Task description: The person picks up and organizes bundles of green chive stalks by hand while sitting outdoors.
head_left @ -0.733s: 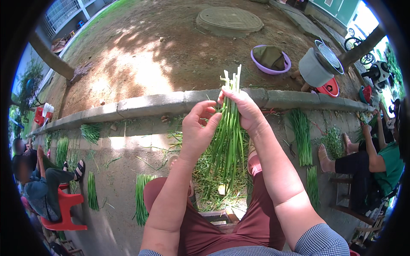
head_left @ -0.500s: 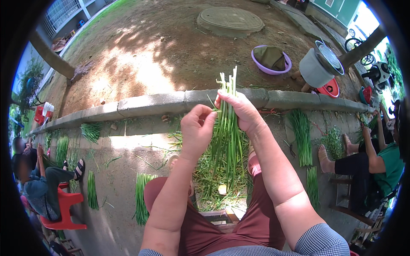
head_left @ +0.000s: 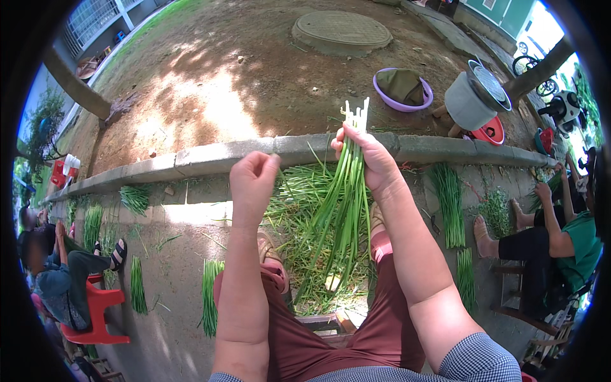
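My right hand [head_left: 371, 159] is closed around a bunch of chives [head_left: 338, 204], gripping it near the pale stem ends. These ends point up and away from me, while the long green leaves hang toward my lap. To the left and apart from the bunch, my left hand [head_left: 253, 181] is raised with thumb and forefinger pinched together. Something tiny may be between those fingertips, too small to name. Below the bunch, a heap of loose green leaves and trimmings [head_left: 309, 274] covers the ground between my feet.
Bundles of chives lie left [head_left: 212, 290] and right [head_left: 449, 210] of me. Ahead runs a stone kerb [head_left: 216, 156]. Beyond it are a purple basin [head_left: 410, 107] and a pale bucket [head_left: 468, 102]. Seated people work at the left [head_left: 60, 280] and right [head_left: 573, 242].
My left hand has pulled away from the bunch, moving left and slightly up. My right hand has shifted a little to the right, still holding the chives, and the heap below shows more.
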Motion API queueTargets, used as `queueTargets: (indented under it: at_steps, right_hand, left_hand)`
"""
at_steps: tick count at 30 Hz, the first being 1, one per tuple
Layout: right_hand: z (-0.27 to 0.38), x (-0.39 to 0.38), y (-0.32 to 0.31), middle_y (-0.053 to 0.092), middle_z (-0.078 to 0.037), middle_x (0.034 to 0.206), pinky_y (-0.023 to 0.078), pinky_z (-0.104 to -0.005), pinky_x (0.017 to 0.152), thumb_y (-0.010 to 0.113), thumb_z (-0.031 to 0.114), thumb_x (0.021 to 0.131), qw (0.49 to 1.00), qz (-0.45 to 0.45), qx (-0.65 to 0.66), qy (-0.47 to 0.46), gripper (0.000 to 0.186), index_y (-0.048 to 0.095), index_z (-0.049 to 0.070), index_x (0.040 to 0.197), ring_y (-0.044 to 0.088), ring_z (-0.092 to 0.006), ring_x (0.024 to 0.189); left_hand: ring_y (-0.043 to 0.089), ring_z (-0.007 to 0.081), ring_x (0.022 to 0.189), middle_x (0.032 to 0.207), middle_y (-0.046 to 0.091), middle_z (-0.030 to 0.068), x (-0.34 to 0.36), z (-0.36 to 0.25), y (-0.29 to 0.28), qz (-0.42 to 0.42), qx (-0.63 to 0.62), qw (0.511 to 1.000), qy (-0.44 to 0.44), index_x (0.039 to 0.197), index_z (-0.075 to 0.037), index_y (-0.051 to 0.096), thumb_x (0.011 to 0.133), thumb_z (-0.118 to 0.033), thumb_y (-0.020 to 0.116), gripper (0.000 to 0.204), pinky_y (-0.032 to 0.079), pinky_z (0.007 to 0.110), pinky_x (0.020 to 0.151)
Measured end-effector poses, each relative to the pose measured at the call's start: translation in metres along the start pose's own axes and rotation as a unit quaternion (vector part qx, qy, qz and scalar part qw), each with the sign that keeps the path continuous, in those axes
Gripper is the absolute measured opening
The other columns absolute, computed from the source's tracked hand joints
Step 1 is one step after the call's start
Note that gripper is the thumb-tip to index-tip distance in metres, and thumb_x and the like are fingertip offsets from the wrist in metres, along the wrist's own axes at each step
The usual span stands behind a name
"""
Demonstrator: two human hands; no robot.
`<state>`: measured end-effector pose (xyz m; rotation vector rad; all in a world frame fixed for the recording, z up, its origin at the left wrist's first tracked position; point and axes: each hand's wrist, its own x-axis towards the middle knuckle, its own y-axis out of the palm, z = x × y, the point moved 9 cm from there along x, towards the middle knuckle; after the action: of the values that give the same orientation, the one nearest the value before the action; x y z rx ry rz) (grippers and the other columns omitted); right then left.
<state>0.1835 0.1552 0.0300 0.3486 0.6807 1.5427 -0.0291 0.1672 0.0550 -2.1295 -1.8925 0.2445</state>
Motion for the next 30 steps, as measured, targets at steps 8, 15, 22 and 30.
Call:
queueTargets:
  at_steps: [8,15,22,30]
  right_hand:
    - [0.007,0.003,-0.013,0.064,-0.004,0.072,0.049,-0.0225,0.047,0.060,0.030,0.089,0.999,-0.018,0.034,-0.012,0.022,0.059,0.008,0.085,0.059,-0.0096,0.054]
    - [0.004,0.006,-0.022,0.062,-0.004,0.071,0.050,-0.0259,0.051,0.063,0.030,0.087,0.996,-0.069,0.040,-0.036,0.022,0.061,0.008,0.083,0.058,-0.0109,0.056]
    - [0.001,0.006,-0.022,0.061,-0.004,0.072,0.047,-0.0264,0.054,0.064,0.033,0.086,0.995,-0.083,0.013,-0.048,0.025,0.060,0.008,0.083,0.056,-0.0112,0.059]
    - [-0.005,0.007,-0.019,0.061,-0.004,0.072,0.048,-0.0254,0.056,0.064,0.032,0.086,0.997,-0.074,-0.001,-0.028,0.025,0.060,0.007,0.084,0.057,-0.0113,0.060]
  left_hand:
    - [0.058,0.0219,0.070,0.080,0.060,0.0108,-0.022,-0.036,0.024,-0.049,0.189,0.960,0.202,0.090,-0.003,0.061,0.078,-0.004,0.062,0.012,0.046,0.032,0.064]
    - [0.056,0.0148,0.066,0.075,0.060,0.0065,-0.042,-0.072,0.048,0.007,0.081,0.954,0.287,0.086,-0.001,0.065,0.076,-0.012,0.072,0.016,0.045,0.026,0.061]
    - [0.055,0.0207,0.076,0.077,0.058,0.0040,-0.055,-0.080,0.079,0.090,0.112,0.939,0.313,0.099,-0.008,0.064,0.067,-0.005,0.073,0.033,0.044,0.033,0.073]
    - [0.055,0.0190,0.072,0.076,0.059,0.0058,-0.048,-0.064,0.077,0.075,0.111,0.952,0.275,0.091,-0.004,0.064,0.073,-0.004,0.070,0.018,0.045,0.031,0.068]
